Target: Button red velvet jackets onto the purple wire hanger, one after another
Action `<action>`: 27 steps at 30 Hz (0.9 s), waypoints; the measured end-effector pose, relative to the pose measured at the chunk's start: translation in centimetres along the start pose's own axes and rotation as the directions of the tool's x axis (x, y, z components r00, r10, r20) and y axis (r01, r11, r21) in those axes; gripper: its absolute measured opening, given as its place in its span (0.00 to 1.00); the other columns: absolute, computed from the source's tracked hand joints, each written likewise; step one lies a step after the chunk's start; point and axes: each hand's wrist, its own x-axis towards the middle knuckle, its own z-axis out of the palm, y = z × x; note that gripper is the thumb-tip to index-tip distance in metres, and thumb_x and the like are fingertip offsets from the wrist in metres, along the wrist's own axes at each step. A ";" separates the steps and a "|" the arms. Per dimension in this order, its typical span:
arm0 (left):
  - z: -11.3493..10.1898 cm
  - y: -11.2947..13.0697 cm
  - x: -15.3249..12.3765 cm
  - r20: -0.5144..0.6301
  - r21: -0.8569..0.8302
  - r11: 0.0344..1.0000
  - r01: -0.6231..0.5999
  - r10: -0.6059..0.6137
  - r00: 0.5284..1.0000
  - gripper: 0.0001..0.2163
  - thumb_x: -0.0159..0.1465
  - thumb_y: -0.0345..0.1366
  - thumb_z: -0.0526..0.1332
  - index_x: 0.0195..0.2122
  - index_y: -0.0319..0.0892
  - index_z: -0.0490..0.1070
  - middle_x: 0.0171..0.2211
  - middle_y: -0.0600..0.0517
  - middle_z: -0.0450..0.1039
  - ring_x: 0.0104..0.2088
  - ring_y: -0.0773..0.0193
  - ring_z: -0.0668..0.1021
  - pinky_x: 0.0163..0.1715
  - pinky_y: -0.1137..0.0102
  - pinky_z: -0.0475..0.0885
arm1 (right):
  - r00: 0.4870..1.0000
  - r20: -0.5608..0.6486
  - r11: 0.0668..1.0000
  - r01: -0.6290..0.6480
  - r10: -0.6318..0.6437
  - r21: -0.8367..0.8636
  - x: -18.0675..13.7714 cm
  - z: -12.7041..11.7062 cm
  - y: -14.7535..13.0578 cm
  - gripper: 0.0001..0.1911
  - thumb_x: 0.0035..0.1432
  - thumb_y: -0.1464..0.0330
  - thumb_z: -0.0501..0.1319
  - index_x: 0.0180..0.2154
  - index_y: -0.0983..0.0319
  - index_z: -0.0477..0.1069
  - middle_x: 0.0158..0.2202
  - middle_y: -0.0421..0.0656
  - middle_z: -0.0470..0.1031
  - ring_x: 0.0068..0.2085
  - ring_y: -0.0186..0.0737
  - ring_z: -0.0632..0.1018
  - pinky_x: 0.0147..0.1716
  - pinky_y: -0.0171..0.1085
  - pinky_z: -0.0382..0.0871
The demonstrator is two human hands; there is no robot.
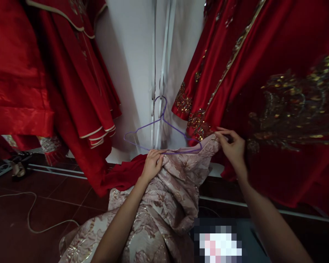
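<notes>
A pale pink brocade garment (167, 204) with a floral pattern is bunched up in front of me and trails to the floor. A thin purple wire hanger (156, 126) sits at its top, one arm tucked into the fabric. My left hand (152, 164) is closed on the pink cloth and the hanger's bottom bar. My right hand (233, 146) pinches the garment's upper right edge by the hanger's right end. A plain red cloth (123, 175) lies beneath the pink one on the left.
Red satin gowns hang on both sides: one with cream piping (79, 84) at the left, one with gold embroidery (263, 91) at the right. White wall corner (142, 54) behind. Dark red floor with a white cable (30, 215). Shoes (18, 166) at far left.
</notes>
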 end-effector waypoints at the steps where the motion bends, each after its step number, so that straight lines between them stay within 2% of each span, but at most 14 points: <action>1: 0.1 0.1 0.2 0.003 -0.028 1.000 0.003 -0.003 1.000 0.14 0.66 0.37 0.47 0.42 0.43 0.72 0.45 0.48 0.73 0.47 0.62 0.72 0.52 0.59 0.62 | 0.999 0.007 0.999 0.043 -0.043 -0.025 0.3 0.2 -1.2 0.09 0.54 0.61 0.59 0.33 0.58 0.73 0.41 0.46 0.76 0.44 0.46 0.75 0.47 0.45 0.65; 4: 0.9 1.1 1.0 0.014 -0.113 0.993 0.026 -0.024 1.000 0.14 0.66 0.38 0.47 0.42 0.44 0.72 0.45 0.49 0.74 0.48 0.62 0.72 0.52 0.60 0.62 | 0.988 0.036 0.983 0.155 -0.152 -0.100 1.1 1.1 -5.1 0.08 0.54 0.61 0.60 0.32 0.57 0.74 0.36 0.44 0.76 0.41 0.45 0.74 0.47 0.45 0.64; 7: 2.3 2.4 1.7 0.040 -0.218 0.974 0.067 -0.059 0.997 0.15 0.66 0.39 0.47 0.42 0.43 0.73 0.45 0.49 0.74 0.46 0.63 0.73 0.50 0.62 0.64 | 0.978 0.075 0.974 0.201 -0.194 -0.104 1.3 2.5 -7.7 0.08 0.55 0.61 0.59 0.33 0.57 0.74 0.36 0.43 0.76 0.42 0.44 0.74 0.46 0.44 0.64; 11: 3.6 3.5 1.7 0.086 -0.287 0.950 0.125 -0.105 0.991 0.16 0.66 0.42 0.48 0.41 0.43 0.74 0.41 0.49 0.76 0.42 0.62 0.75 0.46 0.64 0.66 | 0.968 0.195 0.976 0.184 -0.159 -0.118 0.6 3.7 -7.8 0.09 0.58 0.61 0.55 0.35 0.57 0.71 0.37 0.43 0.76 0.39 0.44 0.75 0.42 0.43 0.64; 14: 3.2 3.8 1.1 0.072 -0.283 0.952 0.119 -0.103 0.992 0.16 0.66 0.41 0.48 0.40 0.44 0.74 0.43 0.49 0.75 0.45 0.61 0.74 0.49 0.62 0.65 | 0.959 0.258 0.979 0.158 -0.120 -0.132 0.0 4.0 -6.8 0.09 0.59 0.60 0.53 0.38 0.56 0.68 0.35 0.41 0.76 0.37 0.44 0.75 0.40 0.43 0.63; 17: 1.3 3.8 0.8 0.077 -0.293 0.953 0.082 -0.062 0.995 0.15 0.66 0.40 0.48 0.38 0.44 0.73 0.46 0.48 0.74 0.47 0.62 0.73 0.52 0.60 0.63 | 0.968 0.236 0.984 0.120 -0.087 -0.128 -0.6 4.4 -6.2 0.10 0.60 0.60 0.53 0.41 0.56 0.65 0.35 0.41 0.76 0.36 0.44 0.75 0.39 0.42 0.63; 21: -3.0 2.5 0.2 0.159 -0.289 0.952 0.103 -0.058 0.986 0.10 0.60 0.41 0.58 0.26 0.43 0.72 0.47 0.48 0.73 0.49 0.59 0.73 0.51 0.59 0.64 | 0.962 0.263 0.979 0.118 -0.070 -0.169 -1.5 5.1 -6.4 0.11 0.59 0.58 0.53 0.37 0.57 0.67 0.33 0.42 0.76 0.33 0.44 0.75 0.35 0.39 0.63; 23: -5.3 0.8 -0.6 0.128 -0.284 0.943 0.175 -0.143 0.981 0.10 0.57 0.42 0.60 0.26 0.42 0.72 0.47 0.47 0.73 0.49 0.57 0.73 0.51 0.59 0.65 | 0.964 0.256 0.976 0.122 -0.072 -0.183 -1.5 5.2 -6.4 0.11 0.59 0.57 0.52 0.35 0.57 0.67 0.32 0.42 0.76 0.32 0.43 0.74 0.35 0.39 0.62; 25: -7.4 -1.4 -1.4 0.044 -0.276 0.925 0.262 -0.261 0.964 0.11 0.58 0.43 0.59 0.29 0.41 0.73 0.44 0.46 0.74 0.46 0.58 0.74 0.49 0.60 0.65 | 0.970 0.232 0.974 0.116 -0.069 -0.195 -1.2 4.8 -6.5 0.12 0.59 0.57 0.53 0.33 0.57 0.68 0.32 0.41 0.76 0.31 0.43 0.74 0.34 0.38 0.62; 27: -9.1 -3.8 -2.0 -0.036 -0.276 0.896 0.347 -0.371 0.928 0.12 0.57 0.44 0.59 0.29 0.40 0.72 0.36 0.47 0.76 0.39 0.60 0.76 0.43 0.65 0.68 | 0.974 0.219 0.974 0.104 -0.058 -0.204 -0.5 4.3 -6.5 0.13 0.58 0.56 0.54 0.32 0.57 0.69 0.30 0.40 0.77 0.30 0.42 0.74 0.34 0.38 0.62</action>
